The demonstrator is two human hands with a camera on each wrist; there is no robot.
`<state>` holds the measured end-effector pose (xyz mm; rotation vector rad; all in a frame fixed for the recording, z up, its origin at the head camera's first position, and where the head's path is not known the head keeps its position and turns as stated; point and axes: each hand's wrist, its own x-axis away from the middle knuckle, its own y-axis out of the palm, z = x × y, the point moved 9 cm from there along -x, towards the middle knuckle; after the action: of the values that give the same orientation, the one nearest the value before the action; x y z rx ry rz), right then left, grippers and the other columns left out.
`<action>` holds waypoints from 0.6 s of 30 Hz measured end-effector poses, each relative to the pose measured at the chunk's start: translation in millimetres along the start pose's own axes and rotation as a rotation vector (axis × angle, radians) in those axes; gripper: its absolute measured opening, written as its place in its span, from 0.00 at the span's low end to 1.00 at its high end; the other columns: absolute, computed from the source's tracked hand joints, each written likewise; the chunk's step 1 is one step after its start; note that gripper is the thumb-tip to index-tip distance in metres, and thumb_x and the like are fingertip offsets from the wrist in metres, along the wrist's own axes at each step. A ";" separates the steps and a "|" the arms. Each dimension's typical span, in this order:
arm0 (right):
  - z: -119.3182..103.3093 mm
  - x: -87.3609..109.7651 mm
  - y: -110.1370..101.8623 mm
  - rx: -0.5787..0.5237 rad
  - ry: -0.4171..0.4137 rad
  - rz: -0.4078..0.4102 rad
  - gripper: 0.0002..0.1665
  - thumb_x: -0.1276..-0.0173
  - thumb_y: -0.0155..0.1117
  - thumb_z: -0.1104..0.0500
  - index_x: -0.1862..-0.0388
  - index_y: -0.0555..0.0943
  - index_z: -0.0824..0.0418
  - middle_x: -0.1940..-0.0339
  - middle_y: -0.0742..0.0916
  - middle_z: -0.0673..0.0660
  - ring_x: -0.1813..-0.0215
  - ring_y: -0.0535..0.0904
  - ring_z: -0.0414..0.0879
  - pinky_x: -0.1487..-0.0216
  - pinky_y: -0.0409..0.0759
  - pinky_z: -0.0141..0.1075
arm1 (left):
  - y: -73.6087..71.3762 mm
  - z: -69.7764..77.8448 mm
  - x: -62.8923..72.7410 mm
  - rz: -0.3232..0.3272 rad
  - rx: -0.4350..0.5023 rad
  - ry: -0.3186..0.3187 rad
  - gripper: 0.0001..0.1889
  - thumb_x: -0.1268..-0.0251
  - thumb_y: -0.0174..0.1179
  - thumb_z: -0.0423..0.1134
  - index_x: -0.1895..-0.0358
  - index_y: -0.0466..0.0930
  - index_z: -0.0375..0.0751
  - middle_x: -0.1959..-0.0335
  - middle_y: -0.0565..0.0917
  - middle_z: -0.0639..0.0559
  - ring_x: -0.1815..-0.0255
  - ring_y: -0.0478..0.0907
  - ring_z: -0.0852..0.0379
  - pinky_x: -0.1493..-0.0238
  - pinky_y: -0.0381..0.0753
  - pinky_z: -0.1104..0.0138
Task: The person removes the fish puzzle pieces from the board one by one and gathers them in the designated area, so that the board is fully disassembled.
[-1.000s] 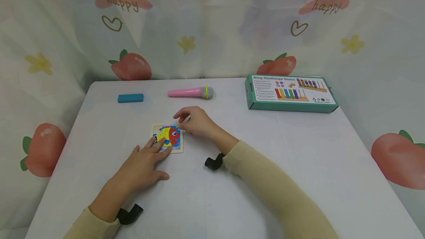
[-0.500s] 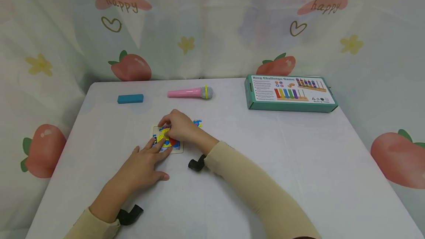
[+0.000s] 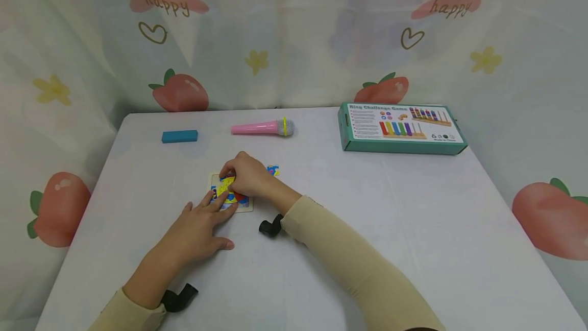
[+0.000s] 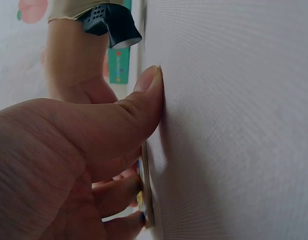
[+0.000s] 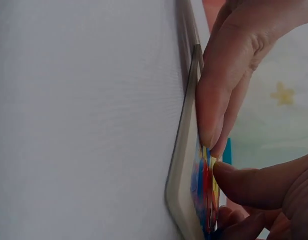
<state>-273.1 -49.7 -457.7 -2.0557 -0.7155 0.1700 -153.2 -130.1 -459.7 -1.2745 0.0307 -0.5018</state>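
Note:
A small square wooden puzzle (image 3: 250,207) with a yellow, red and blue fish picture lies on the table. My left hand (image 3: 197,229) rests its straight fingertips on its lower left part, the thumb spread out on the cloth. From the upper right, my right hand (image 3: 250,175) reaches over the puzzle with curled fingers. In the right wrist view its thumb and fingers pinch at a puzzle piece (image 5: 209,185) beside the left fingertips; the hand covers part of the picture. A loose blue puzzle piece (image 3: 273,170) lies just beyond the right hand.
Along the back of the table are a blue block (image 3: 179,136), a pink toy microphone (image 3: 262,127) and a green Ring Challenge Game box (image 3: 404,129). A patterned curtain (image 3: 294,40) hangs behind. Black wrist cameras (image 3: 180,298) stick out near both sleeves.
My right hand has moved left from beside the puzzle's upper right corner onto the puzzle. A loose blue piece now shows on the table behind it. The left hand has stayed put.

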 end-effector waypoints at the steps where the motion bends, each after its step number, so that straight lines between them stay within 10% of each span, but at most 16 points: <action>1: 0.2 0.0 0.2 -0.008 0.003 -0.003 0.19 0.34 0.78 0.59 0.44 0.91 0.48 0.47 0.84 0.53 0.48 0.79 0.43 0.43 0.79 0.36 | 0.0 -0.2 0.1 0.000 0.000 -0.002 0.45 0.43 0.80 0.57 0.20 0.74 0.53 0.13 0.64 0.45 0.11 0.52 0.28 0.26 0.58 0.20; 18: 13.2 2.4 -3.9 -0.297 0.062 0.064 0.17 0.25 0.66 0.65 0.44 0.89 0.49 0.55 0.86 0.50 0.49 0.78 0.45 0.45 0.78 0.35 | 1.4 -0.6 -0.6 -0.022 -0.005 -0.019 0.46 0.43 0.79 0.59 0.20 0.73 0.53 0.14 0.65 0.43 0.12 0.52 0.28 0.25 0.57 0.20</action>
<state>-277.8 -37.1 -461.7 -2.3574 -0.6691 0.0370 -153.4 -130.1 -461.4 -1.2855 0.0017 -0.5087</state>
